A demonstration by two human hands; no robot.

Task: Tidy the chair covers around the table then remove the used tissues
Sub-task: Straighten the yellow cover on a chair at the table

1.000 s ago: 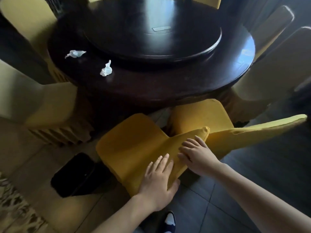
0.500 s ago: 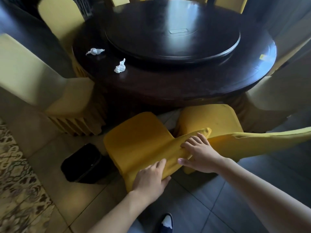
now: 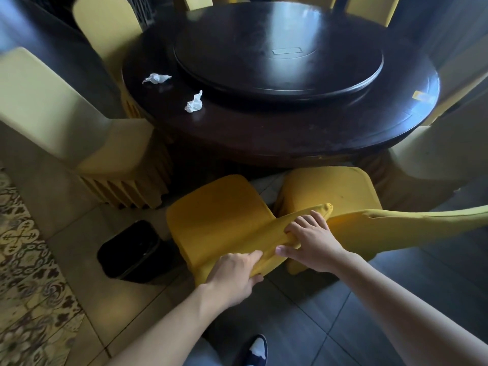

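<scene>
A chair in a mustard-yellow cover (image 3: 219, 212) stands right in front of me at the round dark table (image 3: 264, 133). My left hand (image 3: 235, 273) grips the lower part of the chair's backrest cover, fingers curled round the cloth edge. My right hand (image 3: 311, 241) pinches the cover further up the backrest, near its top corner. Two crumpled white tissues lie on the table's left side: one tissue (image 3: 194, 103) near the turntable rim, the other tissue (image 3: 156, 78) further back.
A second mustard chair (image 3: 343, 196) stands just to the right. Pale yellow covered chairs (image 3: 52, 120) ring the table. A black waste bin (image 3: 132, 249) sits on the floor left of my chair. A dark turntable (image 3: 277, 48) tops the table. A patterned rug (image 3: 23, 260) lies at left.
My left hand has gone from lying flat on the backrest cover to gripping it lower down. My right hand has closed on the cloth. My view has pulled back from the table.
</scene>
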